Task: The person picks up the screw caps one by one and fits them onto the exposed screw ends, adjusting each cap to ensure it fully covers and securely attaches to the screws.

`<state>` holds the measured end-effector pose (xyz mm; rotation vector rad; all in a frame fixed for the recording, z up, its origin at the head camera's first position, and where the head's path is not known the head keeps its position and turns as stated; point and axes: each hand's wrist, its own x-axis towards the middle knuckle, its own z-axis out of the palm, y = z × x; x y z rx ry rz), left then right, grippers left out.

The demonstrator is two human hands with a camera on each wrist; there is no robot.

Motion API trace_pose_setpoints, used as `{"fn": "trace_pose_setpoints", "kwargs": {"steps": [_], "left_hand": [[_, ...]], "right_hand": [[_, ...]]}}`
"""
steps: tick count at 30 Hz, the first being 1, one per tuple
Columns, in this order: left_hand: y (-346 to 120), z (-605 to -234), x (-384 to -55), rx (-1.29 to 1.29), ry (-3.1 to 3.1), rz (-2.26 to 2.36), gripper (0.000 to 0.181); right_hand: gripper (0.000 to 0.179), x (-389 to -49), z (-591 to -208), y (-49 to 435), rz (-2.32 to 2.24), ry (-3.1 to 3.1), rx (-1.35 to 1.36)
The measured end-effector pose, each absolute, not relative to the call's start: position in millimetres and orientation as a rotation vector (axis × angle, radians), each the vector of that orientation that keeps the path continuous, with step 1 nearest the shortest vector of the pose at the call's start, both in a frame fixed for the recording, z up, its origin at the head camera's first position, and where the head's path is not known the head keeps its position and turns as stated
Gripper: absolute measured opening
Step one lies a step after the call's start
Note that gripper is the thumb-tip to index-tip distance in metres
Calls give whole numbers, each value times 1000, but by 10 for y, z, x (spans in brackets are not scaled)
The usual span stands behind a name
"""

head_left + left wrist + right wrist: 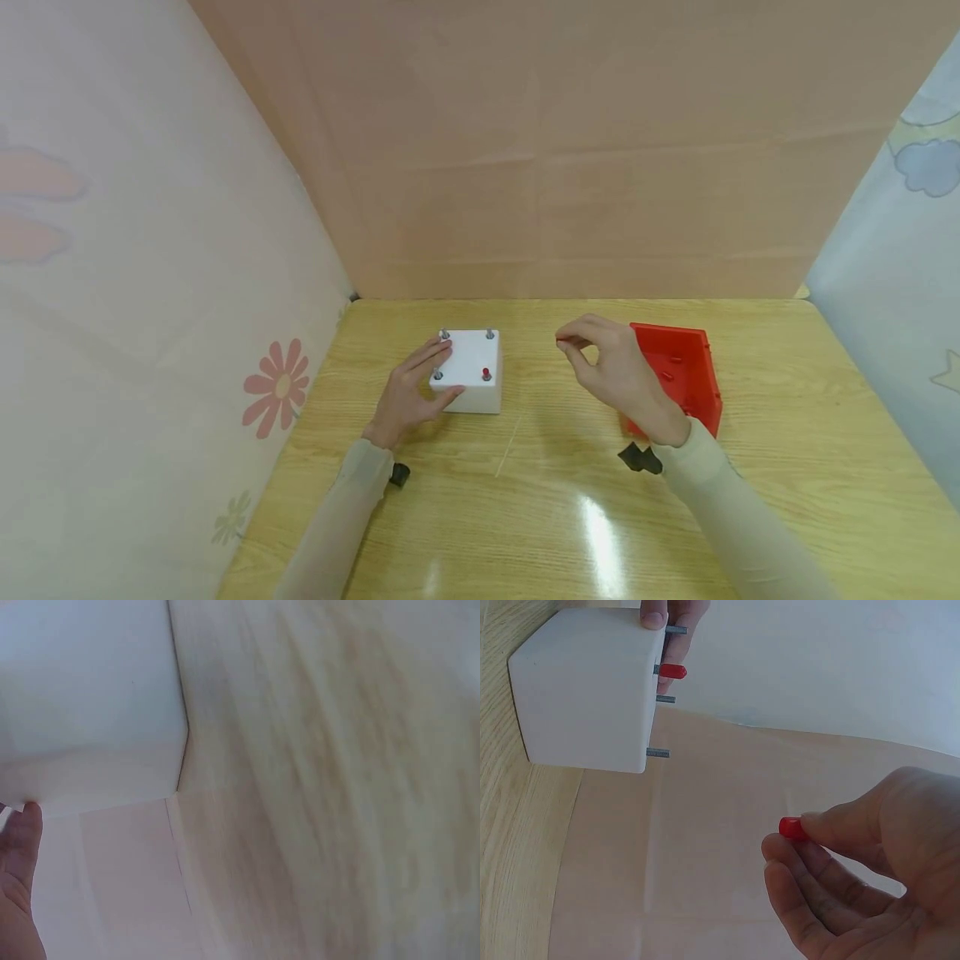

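Note:
A white block [474, 357] stands on the table, with threaded metal studs [491, 333] rising from the corners of its top. A red cap [486, 373] covers the near right stud. My left hand [408, 393] rests on the block's left side, fingers stretched over the top and thumb against the near edge. To the right of the block, my right hand [611, 362] is raised above the table. Its thumb and index finger pinch another small red cap [791, 828], apart from the block. In the left wrist view, a thumb touches the block's white side [90, 772].
Partly behind my right forearm stands a red tray [711, 379], with several small red caps [667, 376] lying in it. Dark pieces [641, 458] show beside both wrists. A brown sheet [540, 208] rises behind the wooden table [525, 500], with patterned sheets at both sides.

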<state>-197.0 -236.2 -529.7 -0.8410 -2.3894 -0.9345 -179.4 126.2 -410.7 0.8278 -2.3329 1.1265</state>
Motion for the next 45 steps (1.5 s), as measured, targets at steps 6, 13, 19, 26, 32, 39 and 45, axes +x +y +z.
{"fn": "trace_pose_setpoints", "kwargs": {"steps": [6,13,19,26,32,39,45], "left_hand": [[-2345,-5282,-1960,-835,-2393,-968,69],[-2335,-5281,-1953,-834,-2389,-969,69],[-2334,-5255,-1939,-813,-2455,-896,69],[-2338,-5232,-1925,-796,-2524,-884,70],[-2340,-5233,-1924,-794,-2521,-941,71],[-2334,-5261,-1936,-808,-2468,-1001,71],[-2326,-5278,-1949,-814,-2434,-1023,70]], "right_hand": [[13,-1801,-4105,1260,1126,-2323,843],[13,-1795,-4104,1253,1131,-2327,847],[12,-1800,-4106,1240,1136,-2345,844],[9,-1805,-4114,1210,1142,-2375,844],[12,-1795,-4096,1166,1151,-2360,853],[13,-1791,-4073,1102,1168,-2338,869],[10,-1774,-4029,1040,1184,-2341,878]]}}
